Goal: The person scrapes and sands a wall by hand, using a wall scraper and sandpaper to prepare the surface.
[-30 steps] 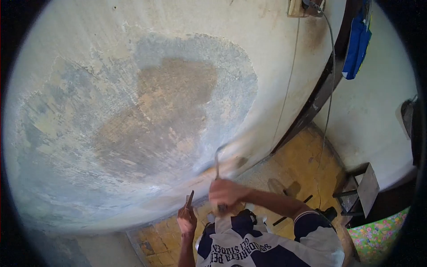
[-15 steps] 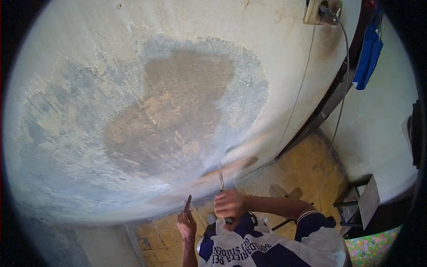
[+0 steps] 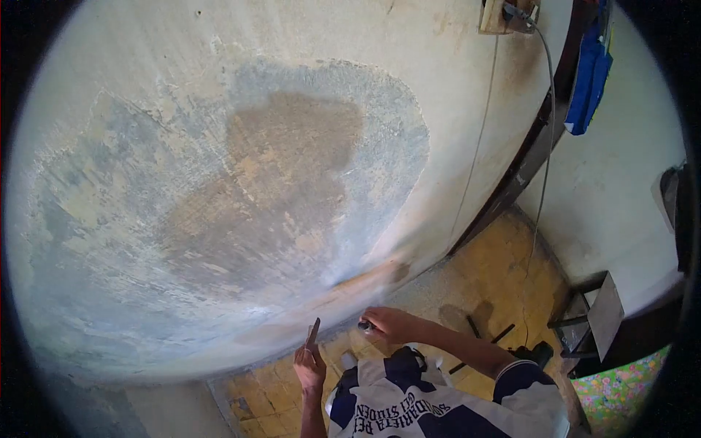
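Note:
My left hand [image 3: 310, 367], low in the middle of the view, is closed on a thin flat blade-like tool [image 3: 314, 333] that points up toward the wall. To its right, my right hand [image 3: 385, 323] is closed around a small dark handle [image 3: 366, 326]; the rest of that object cannot be made out. Both hands are in front of the lower wall and apart from each other. The wall [image 3: 394, 36] carries a large rough grey patch [image 3: 387, 139] with a darker brown area [image 3: 292, 139] in its middle.
A socket box [image 3: 496, 16] with a hanging cable [image 3: 551, 95] is at the upper right. A blue object [image 3: 588, 84] hangs beside it. On the yellow tiled floor [image 3: 496, 270] stand a dark-framed stool [image 3: 577, 325] and, nearby, flowered cloth [image 3: 621, 390].
My right hand has moved up and slightly right, away from my body, and the upright blade above it no longer shows. My left hand has shifted slightly right. The view has shifted a little.

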{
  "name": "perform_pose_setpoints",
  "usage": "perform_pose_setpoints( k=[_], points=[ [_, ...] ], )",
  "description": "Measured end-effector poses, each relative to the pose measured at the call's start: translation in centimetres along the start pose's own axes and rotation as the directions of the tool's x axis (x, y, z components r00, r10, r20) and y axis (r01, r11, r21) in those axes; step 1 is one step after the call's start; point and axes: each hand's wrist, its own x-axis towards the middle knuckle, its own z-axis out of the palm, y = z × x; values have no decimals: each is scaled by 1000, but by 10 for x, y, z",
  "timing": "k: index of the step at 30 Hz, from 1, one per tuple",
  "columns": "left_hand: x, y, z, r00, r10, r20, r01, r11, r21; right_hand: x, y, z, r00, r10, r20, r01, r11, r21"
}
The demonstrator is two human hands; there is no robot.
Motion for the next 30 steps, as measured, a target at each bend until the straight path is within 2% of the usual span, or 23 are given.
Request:
perform_pose_setpoints(
  k=[3,6,8,10,13,14,16,18,19,21,22,25,27,29,30],
  points=[
    [-2,-11,3,999,47,9,-47,999,-8,-9,-26,-22,995,-94,35,95,995,-24],
    [3,-15,0,997,75,8,-75,997,-9,-12,-73,-84,940,-272,-204,238,955,-176],
    [6,-20,-1,997,70,-13,-70,998,5,-38,-90,-111,808,-143,-572,136,989,-55],
    [3,-26,-2,999,43,-31,-43,999,-28,-56,-79,-123,554,-87,-828,158,987,2],
    [10,-17,-9,1000,-18,8,18,999,-48,-64,-79,-122,383,336,-861,218,873,437],
    [9,-19,-9,1000,-23,18,23,999,-42,-67,-76,-117,415,490,-766,230,758,610],
    [-1,-32,-3,1000,-14,25,15,1000,-24,-73,-65,-90,488,721,-491,237,432,870],
    [-2,-39,-2,1000,4,20,-4,1000,-20,-79,-39,-35,703,630,-331,405,28,914],
    [-2,-36,-6,1000,8,23,-8,1000,-29,-71,-55,-17,642,484,-595,266,587,765],
    [0,-37,-8,1000,15,16,-15,999,-51,-43,-106,3,670,497,-551,248,549,798],
    [-1,-39,-7,1000,15,7,-15,998,-67,-32,-125,9,760,604,-242,347,-62,936],
    [2,-39,-9,1000,24,11,-23,999,-48,5,-147,33,713,529,-460,457,147,877],
    [4,-43,-11,999,35,19,-35,999,-15,27,-104,17,668,319,-672,490,490,721],
    [-1,-52,-12,999,39,29,-40,999,14,45,-86,-17,617,358,-700,550,439,710],
    [-4,-55,-13,999,41,23,-42,999,21,47,-84,-40,597,509,-620,603,226,765]
  ],
)
